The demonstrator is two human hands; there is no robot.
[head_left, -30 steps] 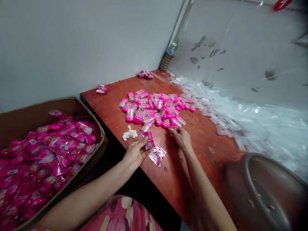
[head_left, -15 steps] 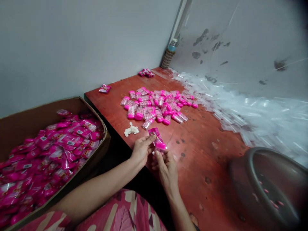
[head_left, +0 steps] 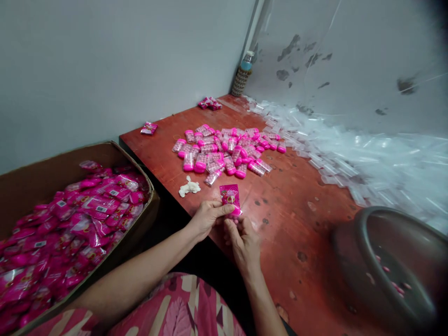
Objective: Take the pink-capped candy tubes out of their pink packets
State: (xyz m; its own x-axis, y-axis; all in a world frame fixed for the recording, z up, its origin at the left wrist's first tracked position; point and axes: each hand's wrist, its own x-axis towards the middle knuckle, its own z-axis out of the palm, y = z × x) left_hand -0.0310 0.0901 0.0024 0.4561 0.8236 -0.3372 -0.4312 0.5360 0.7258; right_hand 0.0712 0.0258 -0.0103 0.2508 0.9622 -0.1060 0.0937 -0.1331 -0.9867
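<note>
Just over the near edge of the red table (head_left: 287, 238), my left hand (head_left: 208, 217) pinches a pink printed packet (head_left: 230, 193) between thumb and fingers. My right hand (head_left: 244, 240) is closed at the packet's lower end, its thumb and forefinger pressed together there. The packet stands up with its printed face showing. Beyond it lies a pile of clear containers with pink caps (head_left: 215, 161), filled with small pink balls. A crumpled white lump (head_left: 189, 187) rests to the left of the packet.
A cardboard box (head_left: 151, 195) of pink packets stands at the left. Clear empty sleeves (head_left: 350, 158) are heaped along the right wall. A grey tub (head_left: 364, 233) is at the right. A bottle (head_left: 246, 63) stands in a woven holder in the far corner.
The packet has turned from a slanted position to nearly upright, showing its printed face. Both hands stay closed on it, my left thumb now lower on it. The view has shifted slightly.
</note>
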